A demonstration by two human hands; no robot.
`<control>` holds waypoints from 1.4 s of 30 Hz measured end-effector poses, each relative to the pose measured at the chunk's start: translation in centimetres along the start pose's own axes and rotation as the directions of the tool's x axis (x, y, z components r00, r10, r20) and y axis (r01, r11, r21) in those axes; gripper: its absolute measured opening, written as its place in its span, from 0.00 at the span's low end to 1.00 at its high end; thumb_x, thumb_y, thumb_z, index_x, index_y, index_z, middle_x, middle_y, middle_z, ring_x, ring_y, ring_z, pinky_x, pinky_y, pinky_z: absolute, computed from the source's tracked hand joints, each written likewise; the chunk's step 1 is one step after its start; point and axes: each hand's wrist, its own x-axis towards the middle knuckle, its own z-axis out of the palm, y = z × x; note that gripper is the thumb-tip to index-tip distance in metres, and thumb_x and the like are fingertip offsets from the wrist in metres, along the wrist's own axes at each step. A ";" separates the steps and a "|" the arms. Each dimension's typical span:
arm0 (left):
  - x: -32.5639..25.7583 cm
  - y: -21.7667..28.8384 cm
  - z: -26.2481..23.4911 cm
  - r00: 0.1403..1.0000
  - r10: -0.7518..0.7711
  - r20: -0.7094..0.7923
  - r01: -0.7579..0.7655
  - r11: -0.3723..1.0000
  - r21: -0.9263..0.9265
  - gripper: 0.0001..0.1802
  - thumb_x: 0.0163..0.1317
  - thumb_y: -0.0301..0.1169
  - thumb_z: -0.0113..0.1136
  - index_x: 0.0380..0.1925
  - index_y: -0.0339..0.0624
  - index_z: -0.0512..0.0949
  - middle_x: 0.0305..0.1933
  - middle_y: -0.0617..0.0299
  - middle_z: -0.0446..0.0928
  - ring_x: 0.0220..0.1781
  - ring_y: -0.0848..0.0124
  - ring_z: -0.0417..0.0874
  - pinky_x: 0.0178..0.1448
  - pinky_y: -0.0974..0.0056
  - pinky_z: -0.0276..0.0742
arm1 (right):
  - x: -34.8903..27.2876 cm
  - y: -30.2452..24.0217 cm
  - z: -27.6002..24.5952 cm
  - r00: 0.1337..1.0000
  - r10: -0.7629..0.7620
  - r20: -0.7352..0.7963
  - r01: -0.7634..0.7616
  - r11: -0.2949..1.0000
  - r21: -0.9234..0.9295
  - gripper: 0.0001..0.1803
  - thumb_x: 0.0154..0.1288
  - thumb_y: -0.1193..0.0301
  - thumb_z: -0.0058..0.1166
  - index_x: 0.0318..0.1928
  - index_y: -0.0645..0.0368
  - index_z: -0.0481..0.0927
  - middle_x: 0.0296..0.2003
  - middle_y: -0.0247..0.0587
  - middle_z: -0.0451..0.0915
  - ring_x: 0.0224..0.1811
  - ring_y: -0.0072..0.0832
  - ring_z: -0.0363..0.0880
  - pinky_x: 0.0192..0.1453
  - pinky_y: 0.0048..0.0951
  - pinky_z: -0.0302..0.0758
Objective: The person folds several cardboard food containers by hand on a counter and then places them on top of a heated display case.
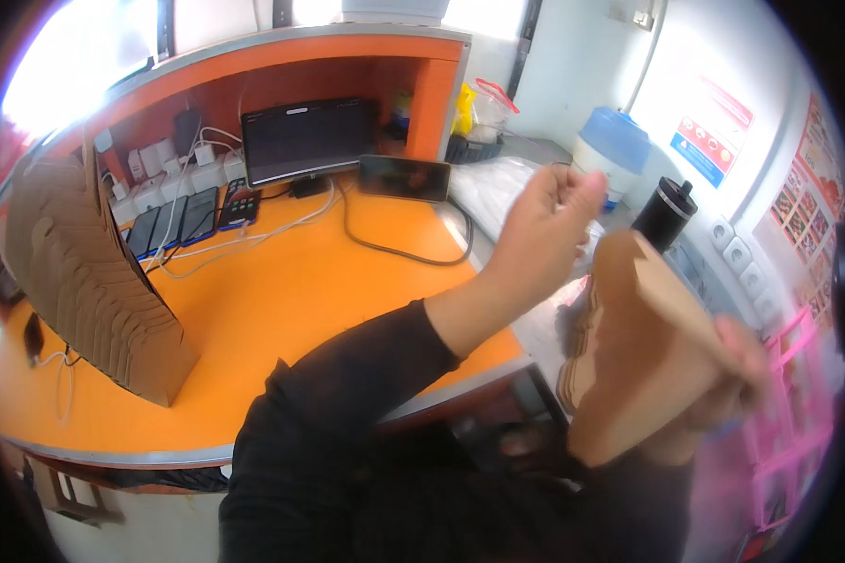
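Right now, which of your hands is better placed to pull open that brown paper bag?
Probably the left hand: it is raised just above the brown paper bag and appears empty, while the right hand already grips the bag's edge.

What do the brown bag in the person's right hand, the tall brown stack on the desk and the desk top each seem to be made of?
Brown bag: probably kraft paper, matt, with sharp folded edges.
Tall brown stack: apparently the same matt paper, in many layered flat pieces.
Desk top: smooth orange surface with a soft sheen, likely laminate, with a grey edge strip; the core is hidden.
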 end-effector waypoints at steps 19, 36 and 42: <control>-3.6 2.2 2.0 0.813 -0.203 0.545 0.537 0.622 -0.570 0.24 0.63 0.37 0.44 0.57 0.38 0.59 0.49 0.60 0.68 0.49 0.76 0.69 0.50 0.71 0.66 | 0.7 2.1 0.5 0.866 0.297 0.401 -0.273 0.955 -0.118 0.13 0.45 0.69 0.61 0.19 0.58 0.68 0.35 0.37 0.58 0.38 0.24 0.58 0.42 0.23 0.57; -4.4 5.3 0.8 0.636 0.009 0.772 0.558 0.685 -0.468 0.40 0.58 0.30 0.46 0.64 0.44 0.34 0.42 0.60 0.65 0.38 0.74 0.69 0.41 0.71 0.67 | -1.0 3.1 1.4 0.866 0.321 0.383 -0.463 0.806 0.369 0.40 0.41 0.49 0.64 0.50 0.57 0.61 0.46 0.45 0.65 0.52 0.31 0.64 0.55 0.32 0.63; -4.5 4.7 1.6 0.379 -0.095 0.920 0.665 0.719 -0.200 0.43 0.50 0.24 0.44 0.64 0.47 0.34 0.38 0.57 0.65 0.29 0.73 0.69 0.32 0.71 0.68 | -1.1 1.5 0.0 0.857 0.377 0.352 -0.493 0.799 0.343 0.49 0.45 0.48 0.60 0.60 0.65 0.54 0.58 0.52 0.59 0.59 0.39 0.61 0.61 0.36 0.58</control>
